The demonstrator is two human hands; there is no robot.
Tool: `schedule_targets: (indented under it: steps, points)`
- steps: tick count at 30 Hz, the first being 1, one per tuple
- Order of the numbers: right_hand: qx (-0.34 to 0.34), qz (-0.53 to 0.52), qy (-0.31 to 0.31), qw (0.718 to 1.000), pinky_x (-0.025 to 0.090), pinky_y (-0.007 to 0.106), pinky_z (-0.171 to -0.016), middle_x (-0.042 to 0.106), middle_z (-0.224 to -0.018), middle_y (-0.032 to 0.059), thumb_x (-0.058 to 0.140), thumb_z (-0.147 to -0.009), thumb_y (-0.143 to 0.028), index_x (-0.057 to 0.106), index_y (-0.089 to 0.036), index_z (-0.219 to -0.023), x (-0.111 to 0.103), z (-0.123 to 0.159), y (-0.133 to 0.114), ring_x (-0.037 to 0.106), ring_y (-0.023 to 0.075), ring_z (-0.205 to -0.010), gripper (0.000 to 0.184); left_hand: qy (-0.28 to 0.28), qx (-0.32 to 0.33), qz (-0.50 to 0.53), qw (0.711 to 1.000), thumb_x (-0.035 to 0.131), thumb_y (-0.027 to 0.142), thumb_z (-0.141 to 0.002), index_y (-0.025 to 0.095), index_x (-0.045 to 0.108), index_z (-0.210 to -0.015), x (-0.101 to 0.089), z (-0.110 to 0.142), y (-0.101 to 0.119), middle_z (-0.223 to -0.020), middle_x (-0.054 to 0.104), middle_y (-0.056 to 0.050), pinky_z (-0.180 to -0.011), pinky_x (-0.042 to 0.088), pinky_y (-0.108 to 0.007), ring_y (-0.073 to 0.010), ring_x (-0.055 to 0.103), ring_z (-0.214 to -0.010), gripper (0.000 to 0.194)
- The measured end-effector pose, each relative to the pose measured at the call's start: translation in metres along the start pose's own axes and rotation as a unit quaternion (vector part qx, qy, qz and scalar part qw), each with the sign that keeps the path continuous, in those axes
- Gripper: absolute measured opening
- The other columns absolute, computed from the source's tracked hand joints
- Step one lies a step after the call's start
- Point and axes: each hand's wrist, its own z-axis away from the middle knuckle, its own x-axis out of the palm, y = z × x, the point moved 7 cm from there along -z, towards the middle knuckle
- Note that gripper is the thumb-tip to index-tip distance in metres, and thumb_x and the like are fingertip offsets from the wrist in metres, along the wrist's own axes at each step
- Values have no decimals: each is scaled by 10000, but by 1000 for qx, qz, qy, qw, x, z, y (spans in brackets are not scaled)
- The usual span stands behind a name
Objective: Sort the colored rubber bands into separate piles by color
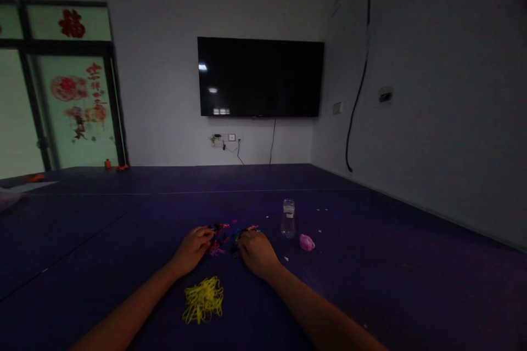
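Observation:
Two small heaps of mixed coloured rubber bands lie close together on the purple tabletop. My left hand [194,248] is at the left heap [217,248], which is pink, red and dark. Its fingers are curled in against the bands. My right hand [258,252] bends over the other heap [236,241], where blue, green and orange show; its fingertips are mostly hidden among the bands. Nearer to me, between my forearms, is a loose pile of yellow rubber bands [203,300], which neither hand touches.
Right of my right hand stands a clear bottle [288,224] without a lid, beside a pink knotted or lumpy object [306,242]. White scraps [286,259] are scattered nearby. Small orange items [107,164] stand at the table's far left edge. A television [261,78] hangs on the wall.

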Motion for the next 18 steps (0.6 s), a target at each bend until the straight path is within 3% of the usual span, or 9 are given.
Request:
schedule_targets:
  steps: [7, 12, 15, 18]
  points:
    - [5, -2, -3, 1000, 341, 281, -798, 616, -922, 84, 356, -849, -197, 615, -153, -870, 1, 0, 1, 531, 184, -921, 264, 40, -59, 87, 994, 429, 249, -797, 236, 665, -963, -13, 2, -1, -1035, 639, -52, -923, 395, -387, -200, 523, -1028, 288]
    - [8, -8, 6, 1000, 339, 278, -794, 618, -916, 76, 358, -843, -185, 613, -153, -852, -1, 1, 1, 534, 182, -911, 258, 42, -97, 143, 984, 469, 320, -782, 200, 694, -836, -23, 2, 2, -917, 664, -62, -820, 445, -331, -186, 585, -889, 260]
    - [16, -14, 19, 1000, 342, 282, -794, 621, -925, 72, 338, -852, -191, 616, -162, -870, -2, 1, 2, 536, 182, -911, 280, -31, -91, 183, 978, 528, 349, -747, 160, 694, -748, -28, -4, 13, -829, 675, -63, -746, 446, -292, -178, 595, -803, 252]
    - [47, -15, 34, 998, 339, 300, -813, 620, -962, 79, 330, -856, -199, 616, -168, -912, -2, 0, 8, 527, 194, -946, 293, -159, -78, 239, 955, 587, 409, -699, 133, 685, -683, -26, -6, 33, -679, 663, -39, -605, 425, -229, -138, 572, -639, 294]
